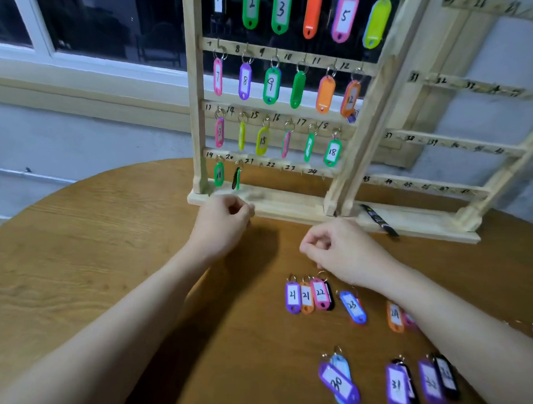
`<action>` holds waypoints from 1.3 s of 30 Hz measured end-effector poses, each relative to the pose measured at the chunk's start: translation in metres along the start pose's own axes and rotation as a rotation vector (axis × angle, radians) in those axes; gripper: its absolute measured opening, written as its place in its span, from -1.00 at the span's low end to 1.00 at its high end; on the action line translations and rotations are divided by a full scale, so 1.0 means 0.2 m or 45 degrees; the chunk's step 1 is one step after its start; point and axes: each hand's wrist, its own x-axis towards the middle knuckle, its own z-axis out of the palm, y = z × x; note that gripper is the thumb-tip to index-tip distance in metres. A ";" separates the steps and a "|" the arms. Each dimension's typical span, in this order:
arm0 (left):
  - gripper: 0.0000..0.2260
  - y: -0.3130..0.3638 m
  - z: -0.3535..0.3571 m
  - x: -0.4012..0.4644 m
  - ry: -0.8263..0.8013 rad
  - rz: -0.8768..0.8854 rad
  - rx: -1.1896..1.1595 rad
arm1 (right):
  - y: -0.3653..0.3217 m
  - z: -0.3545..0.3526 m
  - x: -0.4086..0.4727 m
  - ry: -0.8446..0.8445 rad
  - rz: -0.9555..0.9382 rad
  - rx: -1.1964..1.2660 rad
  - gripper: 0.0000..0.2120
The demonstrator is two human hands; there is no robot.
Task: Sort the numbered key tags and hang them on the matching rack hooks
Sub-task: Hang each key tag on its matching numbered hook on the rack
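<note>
- Wooden rack (197,113) stands upper centre on the round worktop (79,253); tags hang on hooks 1 to 20, and hooks 21 to 24 at its lower right are bare.
- Left hand (223,224), centre frame near the rack base: fingers curled, nothing seen held.
- Right hand (336,247), centre right: fingers curled, contents cannot be told.
- Loose key tags (320,293) numbered 21, 22, 23 lie lower centre, below the right hand.

On the brown wood-grain table (79,253) lie purple, orange, pink and blue key tags (320,293) (white number labels), before a pale wooden rack (195,113).
</note>
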 end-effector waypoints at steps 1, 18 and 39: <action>-0.75 0.00 0.03 -0.05 -0.053 0.033 0.010 | 0.02 0.01 -0.03 -0.010 0.006 0.007 -0.84; -0.75 -0.07 0.08 -0.22 -0.600 0.598 0.243 | 0.05 0.08 -0.17 -0.008 0.124 0.003 -0.86; -0.95 -0.11 0.09 -0.20 -0.452 0.725 0.377 | 0.02 0.03 -0.12 0.119 0.022 0.053 -0.85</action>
